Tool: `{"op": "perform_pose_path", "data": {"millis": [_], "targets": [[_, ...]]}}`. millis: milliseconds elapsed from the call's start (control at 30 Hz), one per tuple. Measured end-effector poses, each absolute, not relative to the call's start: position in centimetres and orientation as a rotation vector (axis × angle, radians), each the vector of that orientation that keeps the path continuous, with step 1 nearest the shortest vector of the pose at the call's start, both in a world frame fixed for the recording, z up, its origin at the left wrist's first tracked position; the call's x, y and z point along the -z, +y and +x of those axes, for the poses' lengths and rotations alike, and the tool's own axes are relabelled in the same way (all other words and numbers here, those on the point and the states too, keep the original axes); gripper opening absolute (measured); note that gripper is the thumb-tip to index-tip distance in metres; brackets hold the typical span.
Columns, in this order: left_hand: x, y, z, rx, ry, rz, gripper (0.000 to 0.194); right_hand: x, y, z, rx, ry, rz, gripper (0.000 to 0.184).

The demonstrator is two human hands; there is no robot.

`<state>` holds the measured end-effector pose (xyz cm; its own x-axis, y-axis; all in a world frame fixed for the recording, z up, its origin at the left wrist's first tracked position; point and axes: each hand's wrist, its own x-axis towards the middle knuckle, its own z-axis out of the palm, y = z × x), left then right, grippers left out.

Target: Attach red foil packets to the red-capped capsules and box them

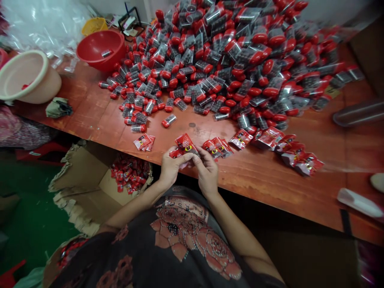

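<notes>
My left hand (172,168) and my right hand (207,174) meet at the table's near edge, both pinching a small red foil sachet (186,144). Just right of them lies a loose group of red sachets (216,147), and more continue along the edge toward the right (288,150). A smaller stack of sachets (144,142) sits left of my hands. Behind them rises a large heap of clear plastic tubes with red caps (210,64). One tube (169,120) lies apart from the heap.
The red-brown wooden table (300,188) ends at its near edge. Below it, an open cardboard box (81,188) holds red sachets (130,174). A red basin (100,50) and a cream basin (27,78) stand at the far left, beside clear plastic (45,28).
</notes>
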<state>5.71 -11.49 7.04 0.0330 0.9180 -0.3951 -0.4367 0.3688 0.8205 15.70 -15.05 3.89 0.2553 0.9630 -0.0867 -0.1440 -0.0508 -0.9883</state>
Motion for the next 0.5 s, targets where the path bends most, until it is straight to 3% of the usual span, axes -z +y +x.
{"op": "perform_pose_path", "data": {"millis": [200,400,500], "targets": [[-7.9,-9.8,4.6,-1.136,1.028,0.526,0.040,-3.8,-14.8,16.3,-1.239,-0.866,-1.222,0.044],[-6.7,-10.0,5.0,-1.029,0.987,0.541,0.032,-3.2,-14.4,17.2,-1.153,-0.918,-1.278,0.025],[-5.8,-9.8,4.9,-0.994,0.997,0.425,0.034,-3.0,-14.3,18.7,-0.953,-1.026,-1.385,0.022]]}}
